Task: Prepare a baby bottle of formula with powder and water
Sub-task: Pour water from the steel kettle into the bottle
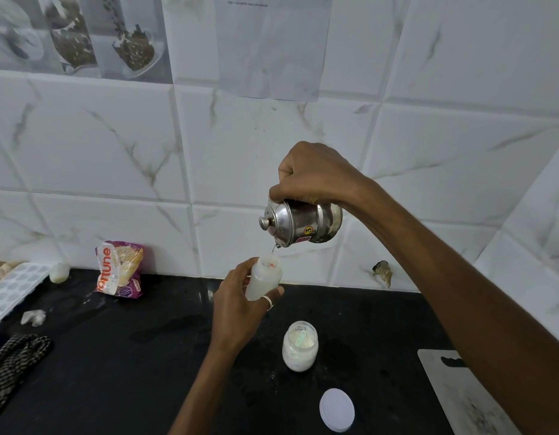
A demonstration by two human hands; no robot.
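My left hand (pixel 237 304) grips a translucent baby bottle (pixel 264 279), open at the top and held above the black counter (pixel 114 372). My right hand (pixel 312 175) holds a small steel kettle (pixel 301 222) tipped to the left just above the bottle. A thin stream of water falls from its spout into the bottle's mouth. An open glass jar of white powder (pixel 300 346) with a scoop inside stands on the counter below. Its white lid (pixel 336 410) lies flat nearer to me.
A tiled wall rises right behind the counter. A purple and orange food packet (pixel 121 268) leans against it at the left. An ice tray (pixel 11 290), a checked cloth (pixel 14 362) and a crumpled tissue (pixel 33 317) lie far left. A white cutting board (pixel 460 394) sits at the right.
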